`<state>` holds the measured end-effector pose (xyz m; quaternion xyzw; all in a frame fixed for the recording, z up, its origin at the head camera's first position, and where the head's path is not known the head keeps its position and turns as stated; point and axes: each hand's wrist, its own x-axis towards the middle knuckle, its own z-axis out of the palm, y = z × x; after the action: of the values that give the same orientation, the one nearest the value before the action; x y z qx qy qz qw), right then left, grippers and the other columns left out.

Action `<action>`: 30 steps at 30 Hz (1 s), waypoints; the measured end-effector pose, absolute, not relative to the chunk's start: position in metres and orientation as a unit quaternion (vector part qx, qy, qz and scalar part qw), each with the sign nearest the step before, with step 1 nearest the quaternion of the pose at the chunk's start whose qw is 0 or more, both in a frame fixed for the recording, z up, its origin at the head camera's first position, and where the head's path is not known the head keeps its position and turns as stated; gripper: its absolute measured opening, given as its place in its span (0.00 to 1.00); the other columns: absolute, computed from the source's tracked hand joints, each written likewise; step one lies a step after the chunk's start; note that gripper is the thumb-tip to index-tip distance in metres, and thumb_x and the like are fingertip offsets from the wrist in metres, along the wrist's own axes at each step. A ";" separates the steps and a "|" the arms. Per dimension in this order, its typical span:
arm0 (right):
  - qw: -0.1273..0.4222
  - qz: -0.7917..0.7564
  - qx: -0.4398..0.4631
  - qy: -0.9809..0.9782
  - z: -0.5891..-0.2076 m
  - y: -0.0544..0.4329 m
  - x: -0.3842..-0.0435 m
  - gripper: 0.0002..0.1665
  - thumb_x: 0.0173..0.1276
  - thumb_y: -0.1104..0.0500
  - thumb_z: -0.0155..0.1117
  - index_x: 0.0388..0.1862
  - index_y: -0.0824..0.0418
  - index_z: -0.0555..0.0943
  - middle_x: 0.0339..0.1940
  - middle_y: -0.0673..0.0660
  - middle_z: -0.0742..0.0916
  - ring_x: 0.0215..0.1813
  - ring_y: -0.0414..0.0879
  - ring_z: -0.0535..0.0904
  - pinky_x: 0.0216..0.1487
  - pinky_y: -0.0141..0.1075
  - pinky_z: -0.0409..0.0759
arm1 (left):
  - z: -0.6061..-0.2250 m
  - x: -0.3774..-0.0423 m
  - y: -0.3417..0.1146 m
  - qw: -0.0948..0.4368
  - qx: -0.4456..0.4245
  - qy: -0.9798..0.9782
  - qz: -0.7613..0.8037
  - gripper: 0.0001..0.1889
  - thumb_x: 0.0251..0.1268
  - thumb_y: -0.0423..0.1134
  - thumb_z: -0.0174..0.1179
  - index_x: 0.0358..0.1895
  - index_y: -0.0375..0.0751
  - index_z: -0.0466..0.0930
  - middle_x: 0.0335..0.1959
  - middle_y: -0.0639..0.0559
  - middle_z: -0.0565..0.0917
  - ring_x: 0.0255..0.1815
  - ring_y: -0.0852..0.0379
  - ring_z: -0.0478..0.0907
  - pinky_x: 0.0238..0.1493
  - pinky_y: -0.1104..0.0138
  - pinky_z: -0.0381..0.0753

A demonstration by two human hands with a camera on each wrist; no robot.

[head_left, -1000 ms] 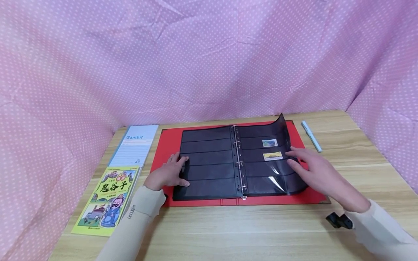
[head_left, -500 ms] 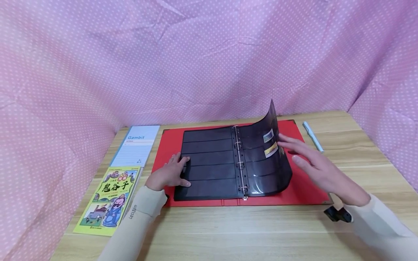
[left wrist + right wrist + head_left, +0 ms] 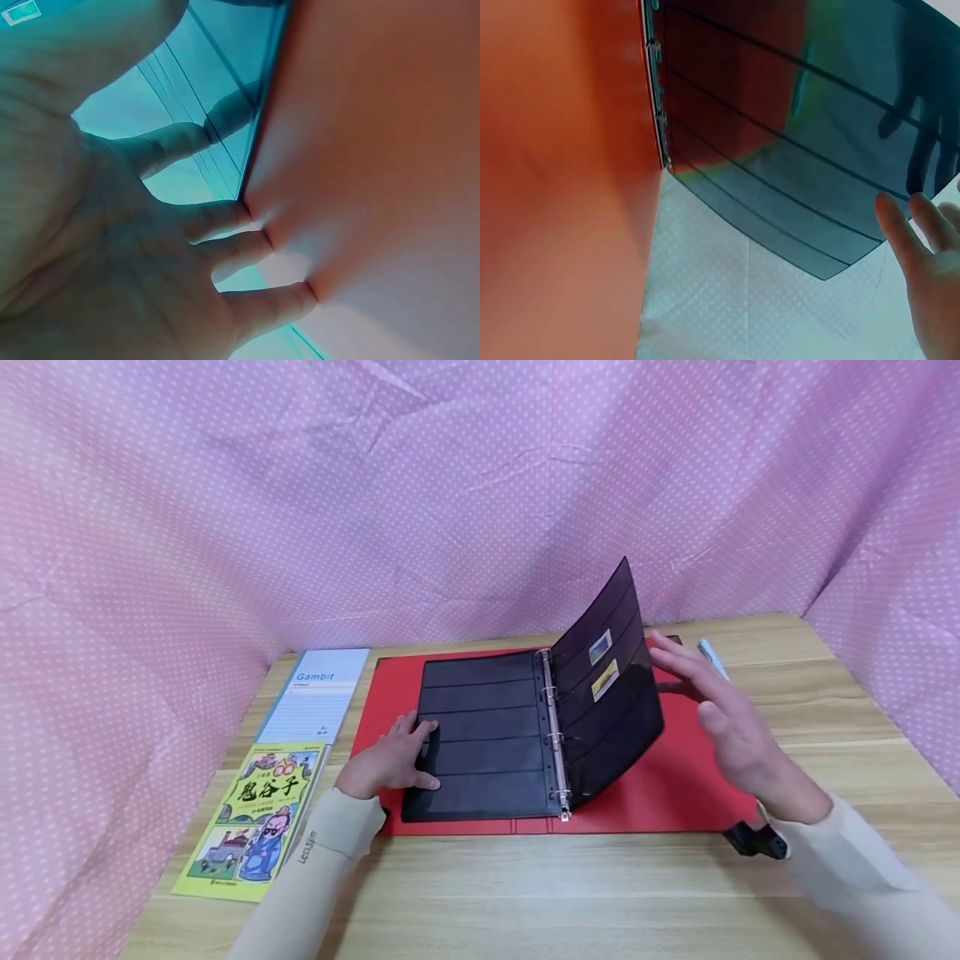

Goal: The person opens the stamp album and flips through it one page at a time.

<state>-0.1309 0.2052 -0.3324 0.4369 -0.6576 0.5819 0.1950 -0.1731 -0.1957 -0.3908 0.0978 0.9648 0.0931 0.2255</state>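
A red ring binder (image 3: 697,777) lies spread on the table, with black pocket pages on its metal rings (image 3: 555,739). My left hand (image 3: 386,760) rests with spread fingers at the outer edge of the flat left page (image 3: 483,718); in the left wrist view, several fingertips touch the red cover. The right page (image 3: 618,718) stands tilted up from the rings, holding two stamps, a bluish one (image 3: 601,647) and a yellow one (image 3: 605,680). At its outer edge is my right hand (image 3: 727,722), fingers extended; whether they touch the page cannot be told. The right wrist view shows the page's stampless back (image 3: 780,150).
To the left lie a pale blue notebook (image 3: 315,697) and a yellow-green comic book (image 3: 251,818) overlapping its lower edge. A light blue pen (image 3: 712,658), partly hidden by the right hand, lies at the right. Pink dotted cloth (image 3: 465,510) hangs behind the wooden table (image 3: 540,893).
The right page has risen from nearly flat to a steep tilt, swinging leftward, with my right hand following its edge. My left hand has stayed in place.
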 end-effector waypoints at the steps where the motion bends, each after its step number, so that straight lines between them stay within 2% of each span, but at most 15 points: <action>1: 0.193 0.585 0.442 -0.653 -0.332 0.203 -0.131 0.32 0.76 0.52 0.44 0.63 0.80 0.64 0.68 0.73 0.64 0.70 0.58 0.58 0.59 0.35 0.69 | -0.391 -0.173 -0.196 0.225 0.097 0.965 0.093 0.51 0.44 0.49 0.75 0.73 0.47 0.54 0.74 0.36 0.45 0.73 0.37 0.40 0.64 0.42 0.56; 9: 0.179 0.563 0.471 -0.655 -0.330 0.183 -0.130 0.33 0.76 0.50 0.45 0.68 0.74 0.61 0.70 0.71 0.62 0.70 0.57 0.59 0.59 0.37 0.69 | -0.391 -0.171 -0.198 0.220 0.098 0.966 0.098 0.51 0.44 0.50 0.74 0.73 0.47 0.55 0.74 0.37 0.45 0.74 0.37 0.39 0.63 0.43 0.59; 13: 0.143 0.532 0.464 -0.694 -0.323 0.170 -0.120 0.36 0.76 0.48 0.44 0.70 0.73 0.58 0.70 0.70 0.62 0.69 0.58 0.59 0.60 0.38 0.69 | -0.391 -0.170 -0.201 0.218 0.093 0.966 0.105 0.52 0.43 0.52 0.75 0.74 0.50 0.55 0.75 0.39 0.44 0.74 0.39 0.40 0.60 0.44 0.65; 15: 0.113 0.514 0.452 -0.720 -0.320 0.164 -0.115 0.34 0.75 0.50 0.45 0.71 0.72 0.58 0.71 0.68 0.62 0.69 0.56 0.60 0.60 0.38 0.68 | -0.390 -0.171 -0.204 0.212 0.097 0.965 0.119 0.51 0.43 0.51 0.75 0.73 0.51 0.56 0.75 0.40 0.47 0.73 0.39 0.43 0.58 0.45 0.68; 19: 0.025 0.469 0.407 -0.784 -0.340 0.159 -0.118 0.33 0.72 0.58 0.52 0.74 0.55 0.58 0.73 0.53 0.62 0.69 0.49 0.60 0.61 0.44 0.69 | -0.382 -0.172 -0.216 0.177 0.120 0.961 0.174 0.44 0.53 0.47 0.70 0.73 0.49 0.57 0.72 0.41 0.55 0.71 0.41 0.52 0.59 0.46 0.68; 21: -0.021 0.435 0.378 -0.817 -0.354 0.157 -0.124 0.34 0.70 0.57 0.55 0.74 0.45 0.59 0.73 0.45 0.62 0.70 0.45 0.60 0.61 0.48 0.69 | -0.374 -0.172 -0.221 0.143 0.129 0.959 0.207 0.38 0.61 0.46 0.64 0.73 0.48 0.57 0.71 0.43 0.59 0.69 0.43 0.55 0.60 0.47 0.67; 23: -0.057 0.398 0.356 -0.844 -0.366 0.154 -0.127 0.32 0.70 0.52 0.58 0.72 0.40 0.62 0.72 0.41 0.62 0.70 0.43 0.59 0.61 0.51 0.68 | -0.365 -0.173 -0.224 0.102 0.136 0.958 0.232 0.33 0.67 0.46 0.58 0.73 0.47 0.57 0.69 0.45 0.61 0.69 0.44 0.57 0.61 0.48 0.67; 27: -0.086 0.320 0.350 -0.876 -0.378 0.145 -0.129 0.28 0.69 0.48 0.58 0.68 0.43 0.69 0.71 0.42 0.64 0.71 0.44 0.57 0.63 0.48 0.67 | -0.353 -0.175 -0.223 0.052 0.141 0.952 0.267 0.29 0.73 0.49 0.47 0.73 0.49 0.55 0.69 0.46 0.61 0.68 0.46 0.59 0.62 0.48 0.65; 30: -0.103 0.281 0.365 -0.882 -0.385 0.138 -0.129 0.28 0.71 0.50 0.57 0.69 0.48 0.69 0.72 0.45 0.64 0.73 0.46 0.54 0.66 0.47 0.63 | -0.354 -0.175 -0.218 0.066 0.133 0.950 0.273 0.34 0.71 0.53 0.49 0.75 0.52 0.49 0.72 0.47 0.57 0.70 0.46 0.55 0.63 0.47 0.62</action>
<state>-0.1288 0.1383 -0.3846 0.3651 -0.8816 0.2807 -0.1032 -0.1746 -0.2182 -0.3541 0.1329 0.9504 0.2734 0.0658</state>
